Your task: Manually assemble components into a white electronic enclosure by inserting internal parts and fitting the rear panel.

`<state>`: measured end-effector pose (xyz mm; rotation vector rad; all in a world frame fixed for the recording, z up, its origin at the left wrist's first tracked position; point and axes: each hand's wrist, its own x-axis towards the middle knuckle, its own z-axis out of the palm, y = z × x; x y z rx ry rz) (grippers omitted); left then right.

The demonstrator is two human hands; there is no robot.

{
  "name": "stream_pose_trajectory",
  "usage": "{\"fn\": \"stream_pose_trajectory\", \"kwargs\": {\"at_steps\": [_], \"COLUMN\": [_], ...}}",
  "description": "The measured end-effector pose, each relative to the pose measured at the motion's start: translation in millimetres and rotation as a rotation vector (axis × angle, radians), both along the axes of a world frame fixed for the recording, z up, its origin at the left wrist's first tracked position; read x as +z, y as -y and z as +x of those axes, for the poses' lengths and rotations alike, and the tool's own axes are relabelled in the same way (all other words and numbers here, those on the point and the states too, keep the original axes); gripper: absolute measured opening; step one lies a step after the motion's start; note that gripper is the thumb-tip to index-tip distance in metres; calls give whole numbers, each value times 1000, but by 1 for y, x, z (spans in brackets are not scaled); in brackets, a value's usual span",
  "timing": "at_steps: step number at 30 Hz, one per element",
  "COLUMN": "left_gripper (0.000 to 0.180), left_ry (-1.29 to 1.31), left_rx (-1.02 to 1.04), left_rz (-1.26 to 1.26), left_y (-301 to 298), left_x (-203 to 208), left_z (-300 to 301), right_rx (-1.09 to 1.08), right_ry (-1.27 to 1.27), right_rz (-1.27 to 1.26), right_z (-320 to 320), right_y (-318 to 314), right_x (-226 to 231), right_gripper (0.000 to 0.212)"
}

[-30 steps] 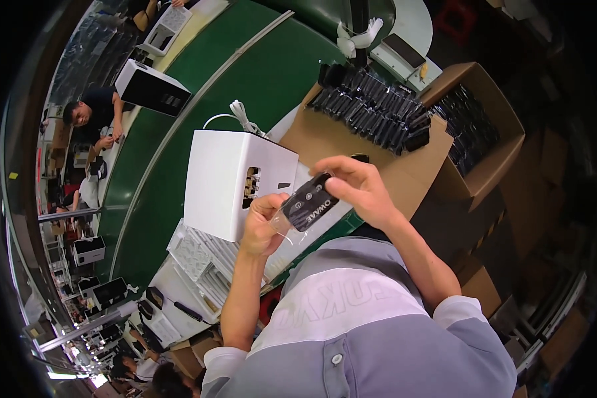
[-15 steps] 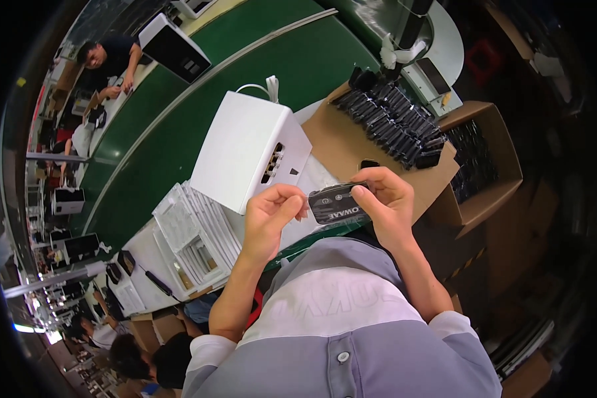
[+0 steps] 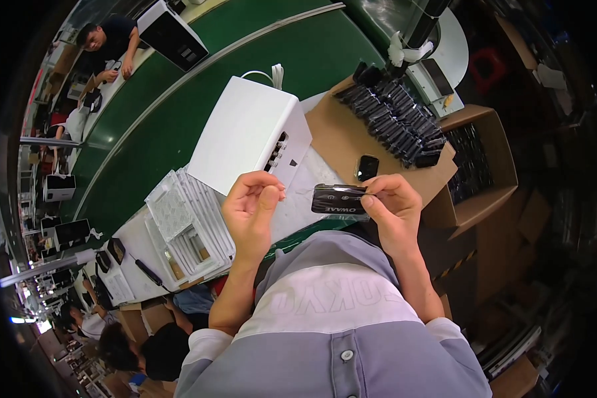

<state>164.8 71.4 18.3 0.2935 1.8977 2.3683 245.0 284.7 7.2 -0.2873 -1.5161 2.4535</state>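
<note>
**Beyond the left grip [image 3: 249, 212], a white box [image 3: 245, 136]**

The left grip is loosely curled; whether it pinches anything, I cannot tell. The nearer right grip [image 3: 396, 213] pinches one end of a black remote [image 3: 338, 199], its long axis pointing leftward.

Near, two hands [image 3: 396, 213], one held black remote [image 3: 331, 199] and one white boxy housing [image 3: 249, 136] are counted; at right, one open carton [image 3: 487, 204] of dark packets [image 3: 469, 162]
</note>
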Motion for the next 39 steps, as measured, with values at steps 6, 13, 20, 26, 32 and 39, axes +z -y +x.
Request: {"fn": "stream_pose_trajectory", "kwargs": {"at_steps": [6, 13, 20, 26, 32, 39], "left_gripper": [21, 10, 13, 17, 25, 32], "left_ry": [120, -47, -534, -788, -231, -163], "left_rx": [-375, -190, 91, 119, -38, -585], "left_rz": [3, -177, -357, -369, -143, -509], "left_y": [3, -4, -15, -9, 3, -6], "left_x": [7, 9, 3, -5, 6, 48], "left_z": [-2, 4, 6, 7, 9, -37], "right_rx": [73, 68, 71, 115, 119, 232], "right_ry": [-70, -66, 42, 19, -86, -160], "right_rz": [59, 91, -116, -77, 108, 345], "right_z": [-1, 0, 8, 3, -5, -17], "right_y": [-7, -3, 4, -2, -6, -11], "right_x": [5, -3, -8, -4, 5, 19], "right_gripper": [11, 12, 15, 9, 10, 18]}}
